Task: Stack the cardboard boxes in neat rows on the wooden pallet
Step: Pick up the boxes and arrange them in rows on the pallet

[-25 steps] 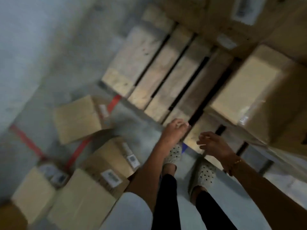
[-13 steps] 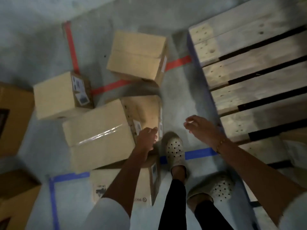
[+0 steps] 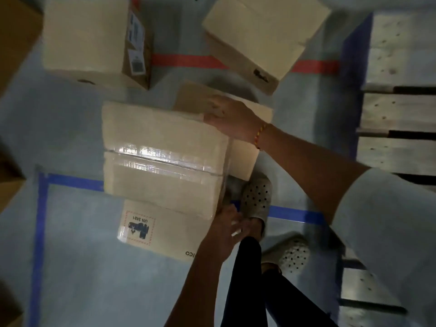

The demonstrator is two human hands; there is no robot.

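Head view shows the taped cardboard box [image 3: 162,159] at frame centre, atop another box [image 3: 162,234] on the floor. The right hand [image 3: 232,120] grips its upper right corner; the left hand [image 3: 226,230] curls at its lower right corner. The wooden pallet [image 3: 398,119], right edge, shows only bare slats, so several boxes seem left to stack.

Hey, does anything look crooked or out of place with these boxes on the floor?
Yes. The box at top right sits turned at an angle across the red floor tape, out of line with the labelled box beside it. The taped box both hands touch lies offset on the UN 3481 box.
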